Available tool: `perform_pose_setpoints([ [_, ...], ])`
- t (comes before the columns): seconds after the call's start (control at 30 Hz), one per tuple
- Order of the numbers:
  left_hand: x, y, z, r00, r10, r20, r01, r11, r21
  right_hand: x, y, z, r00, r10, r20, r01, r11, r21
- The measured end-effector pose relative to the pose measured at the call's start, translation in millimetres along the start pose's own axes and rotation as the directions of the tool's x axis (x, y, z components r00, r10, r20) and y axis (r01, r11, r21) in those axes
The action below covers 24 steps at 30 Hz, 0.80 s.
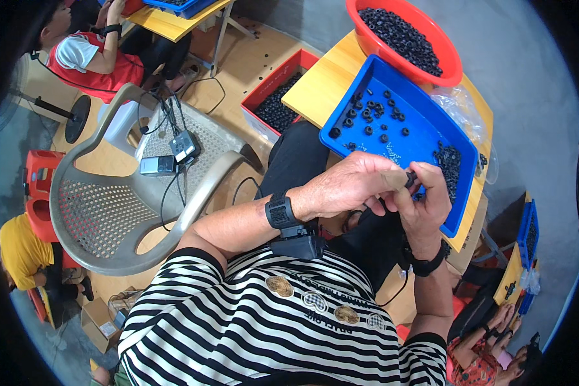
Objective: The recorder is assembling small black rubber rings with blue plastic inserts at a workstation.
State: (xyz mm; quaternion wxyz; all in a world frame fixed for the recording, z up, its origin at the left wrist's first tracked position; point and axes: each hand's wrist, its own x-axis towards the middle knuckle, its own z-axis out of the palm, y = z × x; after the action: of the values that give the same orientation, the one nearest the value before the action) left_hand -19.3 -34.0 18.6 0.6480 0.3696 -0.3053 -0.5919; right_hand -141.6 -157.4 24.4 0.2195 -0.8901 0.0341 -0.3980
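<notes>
Both of my hands meet over the near edge of a blue tray [392,69]. My left hand [350,185] is closed in a pinch at a small black ring-like part [410,179], and a tan covering shows on one of its digits. My right hand [426,204] grips the same part from the other side, thumb and index finger pressed together. The fingers hide most of the part. In the tray, several loose black parts [368,114] lie scattered toward the far left, and a denser pile [448,168] sits along the right side.
A red basin [453,48] heaped with black parts stands on the yellow table [315,90] beyond the tray, beside a clear plastic bag [460,109]. A red box [257,96] of parts is on the floor. Left is a grey chair [96,212] holding cabled devices. Other people sit nearby.
</notes>
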Motion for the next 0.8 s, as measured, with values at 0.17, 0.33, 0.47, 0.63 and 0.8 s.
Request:
perform_pose_setpoints([
  [0.17, -3.0, -5.4, 4.7, 0.999, 0.047, 0.004, -0.047, 0.98, 0.193, 1.2, -2.0, 1.4, 0.998, -0.034, 0.061, 0.036, 0.999, -0.026],
  [0.33, -5.0, -9.5, 8.1, 0.949, 0.282, -0.142, -0.205, 0.892, 0.402, 6.1, 4.3, 12.4, 0.974, -0.226, 0.004, 0.226, 0.971, -0.081],
  [0.47, -6.4, -11.7, 2.9, 0.94, 0.315, -0.133, -0.226, 0.864, 0.45, 7.7, -0.5, 12.9, 0.971, -0.239, 0.027, 0.24, 0.966, -0.09],
  [0.63, -9.4, -11.6, -0.5, 0.953, 0.245, -0.179, -0.164, 0.912, 0.375, 13.7, -2.1, 14.9, 0.958, -0.277, 0.068, 0.283, 0.953, -0.104],
  [0.8, -7.3, -8.0, 0.7, 0.958, 0.239, -0.157, -0.17, 0.918, 0.357, 8.1, -6.3, 14.2, 0.993, -0.119, 0.027, 0.12, 0.992, -0.045],
])
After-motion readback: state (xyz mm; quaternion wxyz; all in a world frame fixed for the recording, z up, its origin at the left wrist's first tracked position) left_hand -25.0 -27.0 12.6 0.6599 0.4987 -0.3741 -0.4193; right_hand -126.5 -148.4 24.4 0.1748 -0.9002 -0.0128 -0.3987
